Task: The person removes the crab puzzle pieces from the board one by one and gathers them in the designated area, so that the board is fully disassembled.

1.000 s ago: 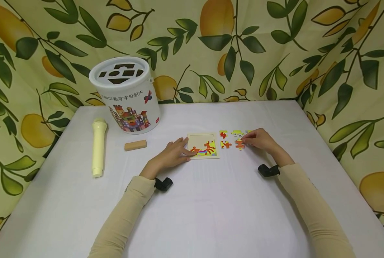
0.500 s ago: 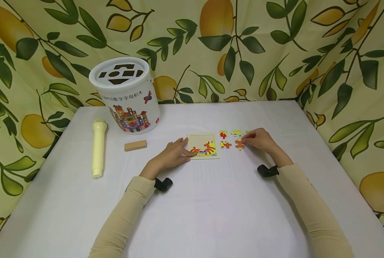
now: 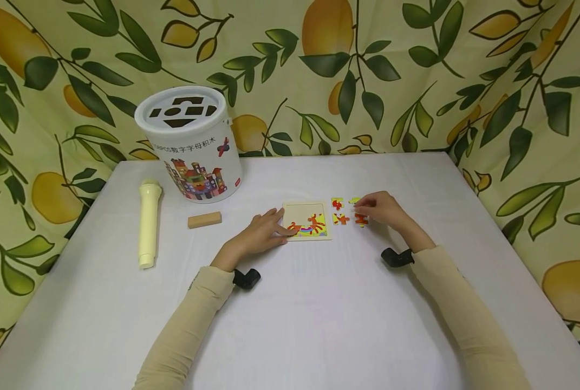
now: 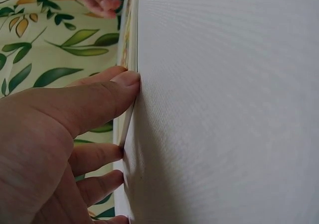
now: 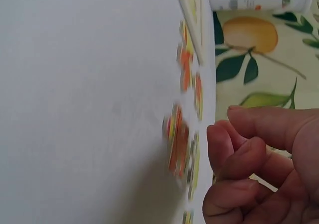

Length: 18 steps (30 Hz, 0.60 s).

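My left hand (image 3: 265, 233) rests at the left side of a small wooden puzzle board (image 3: 305, 207), whose lower part holds picture pieces. In the left wrist view, the thumb (image 4: 122, 84) touches the board's near edge, while the index finger reaches over it and other fingertips sit at its side. My right hand (image 3: 379, 207) is over the loose pieces right of the board, fingers bent and nothing visible between them in the right wrist view. Beneath it lies an orange puzzle piece (image 3: 362, 220). Close by are a red-and-yellow piece (image 3: 337, 204) and another orange piece (image 3: 340, 219); the hand partly covers a yellow piece (image 3: 354, 201).
A white lidded bucket (image 3: 192, 146) of building blocks stands at the back left. In front of it lies a wooden block (image 3: 204, 220), with a pale yellow microphone-shaped stick (image 3: 149, 225) further left. A leaf-patterned cloth (image 3: 280, 81) hangs behind the white table (image 3: 319, 314).
My right hand has shifted a little left, off the orange piece's right side and over the yellow piece. The left hand and the board have stayed where they were.
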Each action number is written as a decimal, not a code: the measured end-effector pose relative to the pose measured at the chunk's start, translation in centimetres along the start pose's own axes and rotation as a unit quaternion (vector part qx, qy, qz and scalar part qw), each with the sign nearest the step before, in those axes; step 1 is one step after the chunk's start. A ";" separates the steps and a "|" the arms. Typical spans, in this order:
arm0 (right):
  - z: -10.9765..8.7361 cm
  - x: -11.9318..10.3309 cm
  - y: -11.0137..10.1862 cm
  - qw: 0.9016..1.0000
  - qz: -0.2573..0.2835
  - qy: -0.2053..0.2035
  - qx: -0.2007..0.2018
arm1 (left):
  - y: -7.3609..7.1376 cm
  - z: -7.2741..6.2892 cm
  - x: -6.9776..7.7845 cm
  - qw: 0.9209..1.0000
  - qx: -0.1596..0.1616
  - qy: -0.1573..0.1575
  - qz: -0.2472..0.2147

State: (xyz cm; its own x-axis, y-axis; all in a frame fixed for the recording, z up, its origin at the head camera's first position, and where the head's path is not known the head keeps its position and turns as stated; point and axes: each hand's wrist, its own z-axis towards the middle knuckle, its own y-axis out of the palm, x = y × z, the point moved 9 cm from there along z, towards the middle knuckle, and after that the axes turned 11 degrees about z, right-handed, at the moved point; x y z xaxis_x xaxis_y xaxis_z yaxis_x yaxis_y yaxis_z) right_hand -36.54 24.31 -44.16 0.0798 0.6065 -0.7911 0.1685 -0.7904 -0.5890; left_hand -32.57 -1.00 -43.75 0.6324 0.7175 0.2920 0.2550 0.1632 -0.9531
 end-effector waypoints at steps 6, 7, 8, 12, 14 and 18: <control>0.9 -3.1 3.8 0.997 0.009 -0.044 -0.056 | 0.2 -0.1 0.0 1.000 -0.006 -0.001 0.005; 1.0 -3.6 4.4 0.997 0.010 -0.051 -0.064 | 0.2 -0.1 -0.1 1.000 -0.006 -0.001 0.006; 1.1 -4.1 5.0 0.996 0.008 -0.060 -0.071 | 0.2 -0.1 -0.1 1.000 -0.006 -0.001 0.006; 1.3 -5.8 6.9 0.992 -0.003 -0.086 -0.098 | 0.2 0.0 -0.1 1.000 -0.003 0.002 0.006; 1.4 -6.2 7.5 0.990 -0.017 -0.096 -0.107 | 0.2 0.0 -0.2 1.000 -0.003 0.001 0.005; 1.4 -6.6 8.3 0.987 -0.040 -0.099 -0.118 | 0.1 0.1 -0.2 1.000 -0.001 0.003 0.007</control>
State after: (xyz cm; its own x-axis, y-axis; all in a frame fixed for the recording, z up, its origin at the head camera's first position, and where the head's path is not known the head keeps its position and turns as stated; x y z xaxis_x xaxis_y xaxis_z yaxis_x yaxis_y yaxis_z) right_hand -37.09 13.64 -44.08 -0.1327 0.6185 -0.7745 0.3928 -0.6846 -0.6140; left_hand -32.76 -1.10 -43.90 0.6404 0.7153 0.2796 0.2476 0.1523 -0.9568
